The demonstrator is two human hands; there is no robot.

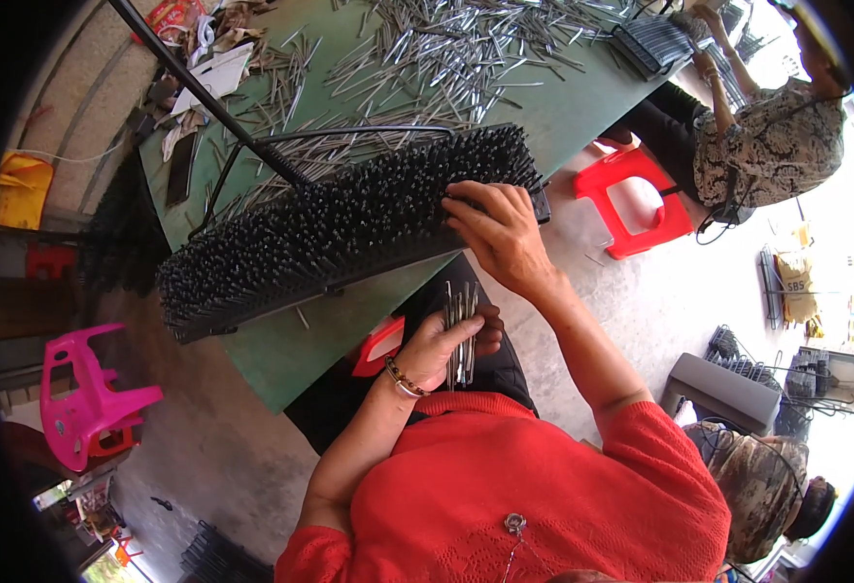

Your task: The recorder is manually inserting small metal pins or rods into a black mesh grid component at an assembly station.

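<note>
A long black block [340, 223], covered with dense upright black pegs like a brush, lies slanted across the near part of the green table. My right hand [507, 238] is over its right end, fingers bent and their tips close together among the pegs. Whatever those fingertips may hold is hidden. Below the block, in front of my body, my left hand [435, 348] is closed around a bundle of thin metal rods [461, 303] that stand roughly upright. A beaded bracelet and a bangle circle my left wrist.
Loose metal rods [446, 58] are heaped over the green table [262, 364]. A black pole [204, 87] slopes down to the block. A phone [182, 167] lies at the left edge. Red [631, 204] and pink [82, 398] stools stand on either side; a co-worker [762, 146] sits far right.
</note>
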